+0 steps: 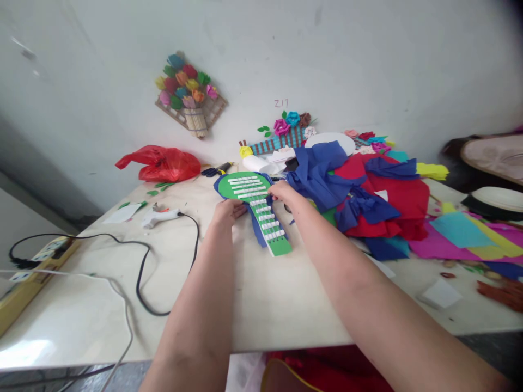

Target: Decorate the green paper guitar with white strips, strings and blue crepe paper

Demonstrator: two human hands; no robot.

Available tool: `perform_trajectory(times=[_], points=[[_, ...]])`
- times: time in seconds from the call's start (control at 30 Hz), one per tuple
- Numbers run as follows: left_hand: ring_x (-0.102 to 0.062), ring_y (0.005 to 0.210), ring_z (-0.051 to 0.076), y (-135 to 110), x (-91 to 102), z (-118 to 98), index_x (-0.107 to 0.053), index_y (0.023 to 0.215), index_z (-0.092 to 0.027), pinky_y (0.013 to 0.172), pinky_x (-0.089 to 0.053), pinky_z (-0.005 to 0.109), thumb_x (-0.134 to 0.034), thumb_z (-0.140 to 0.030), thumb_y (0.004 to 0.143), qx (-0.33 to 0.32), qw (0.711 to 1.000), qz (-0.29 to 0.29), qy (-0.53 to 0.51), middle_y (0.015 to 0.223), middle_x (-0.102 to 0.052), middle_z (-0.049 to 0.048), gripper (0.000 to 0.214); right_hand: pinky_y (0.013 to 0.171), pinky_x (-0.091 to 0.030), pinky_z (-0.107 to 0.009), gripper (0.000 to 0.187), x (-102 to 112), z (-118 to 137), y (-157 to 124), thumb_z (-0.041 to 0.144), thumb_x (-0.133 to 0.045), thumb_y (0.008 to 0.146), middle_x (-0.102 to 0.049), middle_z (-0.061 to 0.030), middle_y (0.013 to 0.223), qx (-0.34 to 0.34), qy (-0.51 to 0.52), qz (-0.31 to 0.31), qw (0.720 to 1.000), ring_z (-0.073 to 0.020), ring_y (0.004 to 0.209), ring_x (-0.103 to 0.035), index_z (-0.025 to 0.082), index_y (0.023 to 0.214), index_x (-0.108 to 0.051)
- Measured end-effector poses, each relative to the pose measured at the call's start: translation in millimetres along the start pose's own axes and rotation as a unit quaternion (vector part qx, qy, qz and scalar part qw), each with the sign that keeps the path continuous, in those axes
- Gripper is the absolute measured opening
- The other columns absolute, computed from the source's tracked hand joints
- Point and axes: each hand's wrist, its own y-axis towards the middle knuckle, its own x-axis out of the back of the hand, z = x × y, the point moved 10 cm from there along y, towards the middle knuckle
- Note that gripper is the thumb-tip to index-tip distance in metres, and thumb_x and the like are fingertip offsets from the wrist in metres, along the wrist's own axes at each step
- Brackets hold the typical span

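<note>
A green paper cutout with a round top and a long stem lies on the white table, woven through with white paper strips over a blue backing. My left hand is closed on its left edge just below the round part. My right hand pinches its right side where the round part meets the stem. Both forearms reach in from the near edge.
A pile of blue, red, pink and yellow paper covers the right side. A white glue gun with black cord lies left, near a power strip. A red plastic bag and paper-flower crafts sit by the wall.
</note>
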Motion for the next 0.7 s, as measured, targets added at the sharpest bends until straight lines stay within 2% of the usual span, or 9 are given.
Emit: perform_trajectory(times=[0.23, 0.4, 0.5, 0.6, 0.7], points=[[-0.06, 0.051, 0.016, -5, -1.3, 0, -0.054, 0.075, -0.011, 0.058, -0.053, 0.029, -0.048, 0.006, 0.06, 0.0, 1.0, 0.001, -0.02, 0.058, -0.06, 0.0069, 0.023, 0.042, -0.033, -0.019, 0.006, 7, 8, -17, 0.017, -0.056, 0.069, -0.05, 0.0013, 0.046, -0.021, 0.099, 0.001, 0.995, -0.0067, 0.037, -0.04, 0.012, 0.069, -0.058], [-0.059, 0.051, 0.015, -11, 2.5, 2, -0.054, 0.084, -0.01, 0.057, -0.053, 0.027, -0.05, 0.004, 0.061, 0.012, 0.997, -0.044, -0.057, 0.057, -0.058, 0.0048, 0.027, 0.037, -0.023, -0.019, 0.014, -1, 13, -20, 0.025, -0.054, 0.072, -0.043, 0.0043, 0.041, -0.024, 0.127, 0.029, 0.991, -0.0048, 0.034, -0.03, 0.011, 0.07, -0.058], [-0.059, 0.052, 0.014, -17, 7.3, 2, -0.055, 0.087, -0.009, 0.057, -0.052, 0.024, -0.051, 0.002, 0.063, 0.012, 0.992, -0.084, -0.09, 0.057, -0.056, 0.0041, 0.027, 0.037, -0.02, -0.018, 0.015, -14, 23, -19, 0.023, -0.053, 0.075, -0.039, 0.0075, 0.039, 0.008, 0.165, 0.069, 0.984, -0.0044, 0.033, -0.028, 0.012, 0.083, -0.06], [-0.059, 0.054, 0.013, -23, 13.2, 6, -0.055, 0.091, -0.009, 0.057, -0.052, 0.021, -0.049, 0.002, 0.066, 0.025, 0.985, -0.122, -0.116, 0.059, -0.056, 0.0043, 0.028, 0.039, -0.022, -0.017, 0.023, -26, 34, -19, 0.022, -0.053, 0.075, -0.037, 0.0096, 0.04, 0.044, 0.202, 0.112, 0.972, -0.0041, 0.033, -0.027, 0.014, 0.097, -0.058], [-0.06, 0.057, 0.012, -24, 15.2, 9, -0.054, 0.094, -0.009, 0.058, -0.051, 0.02, -0.046, 0.003, 0.067, 0.037, 0.981, -0.135, -0.132, 0.061, -0.056, 0.0042, 0.03, 0.042, -0.028, -0.017, 0.028, -25, 39, -17, 0.029, -0.055, 0.075, -0.043, 0.0085, 0.045, 0.078, 0.183, 0.099, 0.975, -0.0049, 0.037, -0.032, 0.015, 0.099, -0.059]])
